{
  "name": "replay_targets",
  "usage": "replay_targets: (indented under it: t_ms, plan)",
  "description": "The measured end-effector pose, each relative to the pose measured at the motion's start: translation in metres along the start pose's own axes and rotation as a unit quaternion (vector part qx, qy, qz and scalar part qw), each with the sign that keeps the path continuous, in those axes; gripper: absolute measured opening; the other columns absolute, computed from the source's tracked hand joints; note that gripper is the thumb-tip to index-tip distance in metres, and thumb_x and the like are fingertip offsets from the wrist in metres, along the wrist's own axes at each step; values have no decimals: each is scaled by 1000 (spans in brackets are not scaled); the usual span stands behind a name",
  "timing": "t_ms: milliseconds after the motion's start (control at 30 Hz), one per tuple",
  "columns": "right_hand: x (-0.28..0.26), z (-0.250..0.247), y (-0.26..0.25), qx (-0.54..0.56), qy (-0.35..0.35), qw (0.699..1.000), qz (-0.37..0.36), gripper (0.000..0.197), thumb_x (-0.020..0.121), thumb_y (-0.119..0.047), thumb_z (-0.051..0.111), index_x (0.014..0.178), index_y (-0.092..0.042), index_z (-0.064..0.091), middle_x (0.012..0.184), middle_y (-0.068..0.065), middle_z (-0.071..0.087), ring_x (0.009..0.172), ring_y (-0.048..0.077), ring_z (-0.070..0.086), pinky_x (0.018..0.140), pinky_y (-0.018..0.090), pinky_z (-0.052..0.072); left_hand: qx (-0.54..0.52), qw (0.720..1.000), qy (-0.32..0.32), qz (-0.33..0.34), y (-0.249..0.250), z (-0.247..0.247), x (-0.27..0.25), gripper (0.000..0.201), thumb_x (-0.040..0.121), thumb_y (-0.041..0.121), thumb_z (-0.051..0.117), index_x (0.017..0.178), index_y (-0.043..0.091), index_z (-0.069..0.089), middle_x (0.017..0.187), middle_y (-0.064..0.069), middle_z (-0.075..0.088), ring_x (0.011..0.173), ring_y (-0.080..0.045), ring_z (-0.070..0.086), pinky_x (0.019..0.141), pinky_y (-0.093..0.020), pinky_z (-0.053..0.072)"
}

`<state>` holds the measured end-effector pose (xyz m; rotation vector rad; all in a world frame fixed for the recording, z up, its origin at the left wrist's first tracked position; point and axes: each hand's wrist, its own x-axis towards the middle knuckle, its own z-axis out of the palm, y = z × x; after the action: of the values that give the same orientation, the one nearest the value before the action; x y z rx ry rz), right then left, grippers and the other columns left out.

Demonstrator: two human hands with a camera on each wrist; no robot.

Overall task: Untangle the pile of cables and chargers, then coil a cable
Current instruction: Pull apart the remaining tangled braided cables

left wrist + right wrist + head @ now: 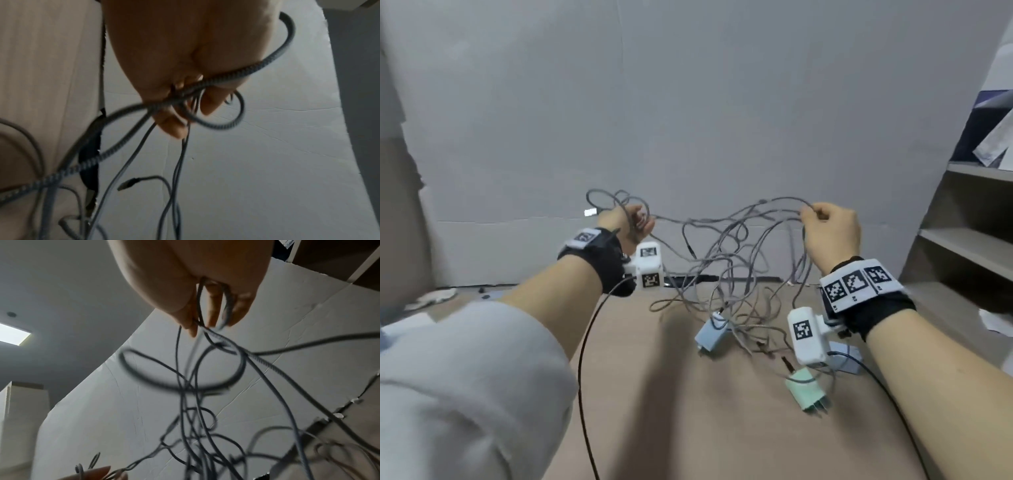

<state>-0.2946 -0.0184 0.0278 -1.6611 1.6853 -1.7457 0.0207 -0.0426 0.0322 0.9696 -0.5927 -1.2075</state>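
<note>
A tangle of grey braided cables hangs in the air between my two raised hands and trails down to the brown cardboard surface. My left hand grips a bunch of loops, with a plug end sticking out to its left. My right hand pinches several strands at the top of the tangle. A pale blue charger dangles just above the surface. A mint green charger lies on the cardboard with its prongs toward me.
A grey-white board wall stands behind. Shelves rise at the right with papers on top. A second pale blue block lies partly hidden under my right wrist camera. Black camera leads run from both wrists.
</note>
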Motion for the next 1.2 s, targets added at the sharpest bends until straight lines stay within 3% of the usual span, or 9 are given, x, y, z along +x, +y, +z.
replay_targets:
  t_ms: [200,367,533,633,767,867,967,1033,1200]
  plan:
    - [1,1,-3,32,-31,998,40,28,98,-22,55,90,-1,72,72,14,71,71,32,68,78,42,59,154,982,-32,-102,-10,-16,-14,7,91,7,56,92,2,51,89,-17,53,76,-32,61,102,-43,50]
    - [5,3,-7,52,-22,997,56,24,99,-21,47,99,-12,69,66,6,65,53,23,61,54,35,56,401,912,70,-46,13,-22,-13,44,97,6,57,138,-5,47,152,-24,37,141,-38,39,110,-46,41]
    - [10,-2,-2,-66,-77,991,88,35,94,-11,46,124,-10,65,124,17,66,119,39,59,106,47,46,545,831,-53,-101,23,-54,-5,66,44,40,103,94,8,75,101,-10,76,115,-34,65,109,-53,41]
    - [13,-8,-6,-117,-90,984,97,53,90,-10,54,143,-13,51,146,16,50,132,35,48,112,40,38,482,875,29,-22,37,-60,-6,23,81,10,82,98,-1,71,71,-7,72,83,-29,66,85,-42,58]
    - [-4,-2,-36,-13,-139,990,25,32,90,-9,58,121,-10,65,103,7,69,93,24,66,93,41,56,362,895,195,170,48,-49,1,40,88,-5,54,125,5,64,121,-13,64,117,-34,62,99,-45,54]
    - [-35,15,-54,4,-367,930,10,27,95,-8,61,122,-4,63,102,14,69,84,23,67,79,38,60,514,779,238,268,27,-11,-26,39,87,1,52,115,24,66,137,-10,50,130,-33,46,113,-44,36]
    - [-49,46,-36,-211,-490,843,-62,51,92,-30,70,139,-16,56,132,5,63,113,22,65,101,36,51,632,703,37,325,-11,15,-50,29,91,4,56,108,21,71,127,-10,60,121,-28,55,105,-37,43]
    - [-56,61,-16,-280,-501,814,-86,69,89,-36,72,150,-20,44,147,3,53,128,21,56,107,31,43,691,674,-158,210,-42,17,-52,24,95,23,64,118,17,69,124,-5,67,115,-23,62,97,-33,48]
    - [-56,82,28,-280,-515,808,-59,98,80,-37,79,159,-28,21,153,5,45,123,24,59,99,40,53,772,557,-307,6,-113,8,-38,108,76,62,78,160,28,18,157,1,39,140,-23,43,114,-37,36]
